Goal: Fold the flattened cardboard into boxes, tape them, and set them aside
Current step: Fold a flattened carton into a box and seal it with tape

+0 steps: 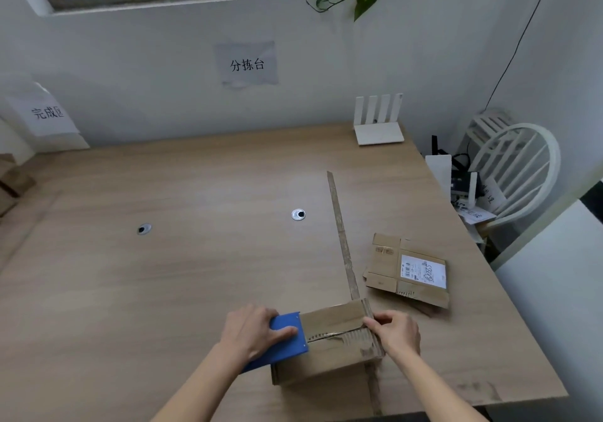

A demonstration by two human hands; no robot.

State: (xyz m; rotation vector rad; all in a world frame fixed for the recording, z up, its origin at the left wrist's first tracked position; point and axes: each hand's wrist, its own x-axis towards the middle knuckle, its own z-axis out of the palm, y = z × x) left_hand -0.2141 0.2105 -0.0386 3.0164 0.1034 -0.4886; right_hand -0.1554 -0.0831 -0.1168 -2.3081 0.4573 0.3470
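A folded cardboard box [329, 346] stands at the near edge of the wooden table [195, 258], its top flaps meeting in a ragged seam. My left hand [251, 332] grips a blue tape dispenser [287, 340] held against the box's left top edge. My right hand [398, 332] pinches the box's right edge where brown tape lies. A flattened cardboard piece [408, 269] with a white shipping label lies on the table to the right of the box.
A long thin strip [342, 235] runs from the box away across the table. Two round cable holes [298, 214] sit in the tabletop. A white router [378, 127] stands at the back right. A white chair [515, 173] is beyond the right edge. Cardboard boxes [13, 183] sit far left.
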